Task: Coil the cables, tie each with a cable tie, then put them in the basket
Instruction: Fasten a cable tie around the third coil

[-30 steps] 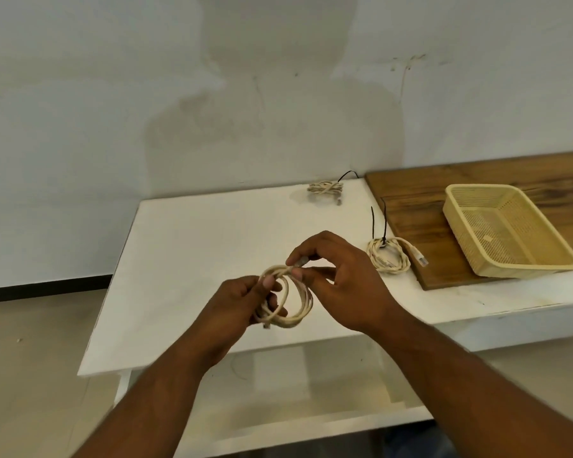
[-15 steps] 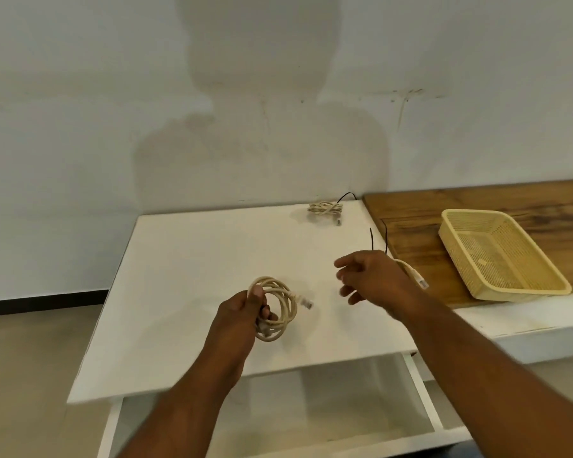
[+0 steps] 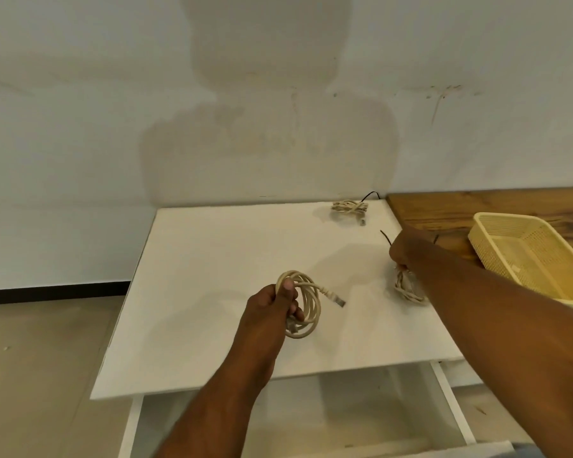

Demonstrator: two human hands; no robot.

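While the left hand [image 3: 272, 309] clenched a beige coil [image 3: 303, 305] above the white table [image 3: 212, 259], thumb pressed over the top strands, one plug [image 3: 336, 298] stuck out loose to the right and a second plug hung just under the fingers. No tie showed on that coil. The right hand [image 3: 402, 251] reached far across to the table's right edge, fingers curled down onto a second coil [image 3: 407, 287] lying there; the forearm covered part of it. Whether the hand was pinching the coil itself or its black tie [image 3: 385, 238] could not be told, but the fingers were closed at the coil's top and the tie's tail stuck up just left of the knuckles. A third coil [image 3: 349, 208], bound with a black tie, lay at the table's far right corner against the wall, well apart from both hands. To the right, a brown wooden top [image 3: 444, 209] carried the yellow mesh basket [image 3: 483, 252], tilted. No coil showed in the visible part of it. An open white drawer [image 3: 344, 418] sat below the table's near edge.
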